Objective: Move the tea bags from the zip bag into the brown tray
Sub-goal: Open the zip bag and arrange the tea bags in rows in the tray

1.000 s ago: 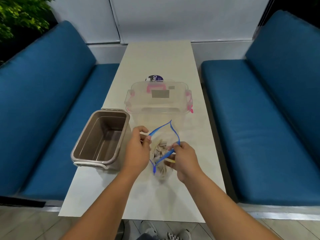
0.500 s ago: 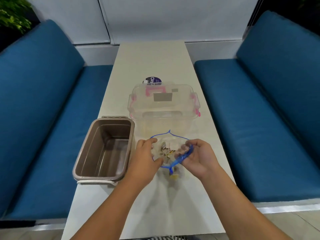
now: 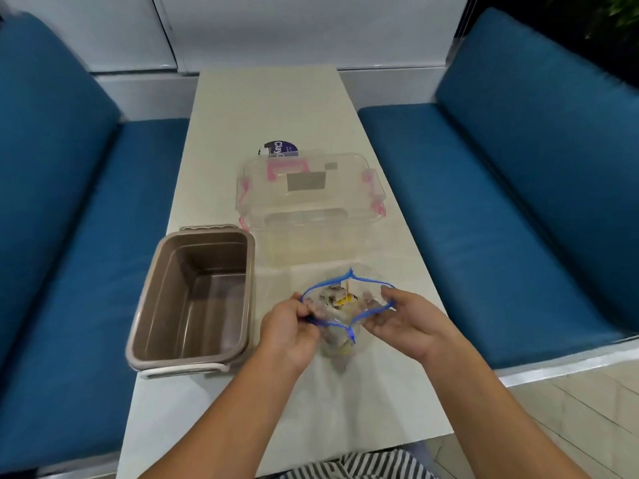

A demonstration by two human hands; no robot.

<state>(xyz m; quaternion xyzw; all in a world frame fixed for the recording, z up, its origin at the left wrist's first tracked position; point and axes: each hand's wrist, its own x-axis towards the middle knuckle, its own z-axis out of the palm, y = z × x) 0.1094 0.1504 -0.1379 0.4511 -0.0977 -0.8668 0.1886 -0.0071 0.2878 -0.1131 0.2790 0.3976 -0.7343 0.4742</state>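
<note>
A clear zip bag [image 3: 340,335] with a blue zip rim stands on the table, its mouth pulled wide. Inside lie several tea bags [image 3: 337,299], pale with a yellow tag. My left hand [image 3: 288,331] pinches the left side of the blue rim. On the right side of the rim, my right hand [image 3: 403,318] holds the bag with curled fingers. The brown tray [image 3: 242,292] sits to the left of the bag, with nothing visible inside it.
A clear lidded box [image 3: 309,202] with pink clips stands behind the bag, with a dark round label [image 3: 278,148] behind it. The pale table [image 3: 269,102] runs between two blue benches [image 3: 484,188]. The tray's white handle [image 3: 183,369] faces the near table edge.
Both hands have pulled the bag's mouth wider apart, and the tea bags show more plainly. The camera has tipped down and moved closer.
</note>
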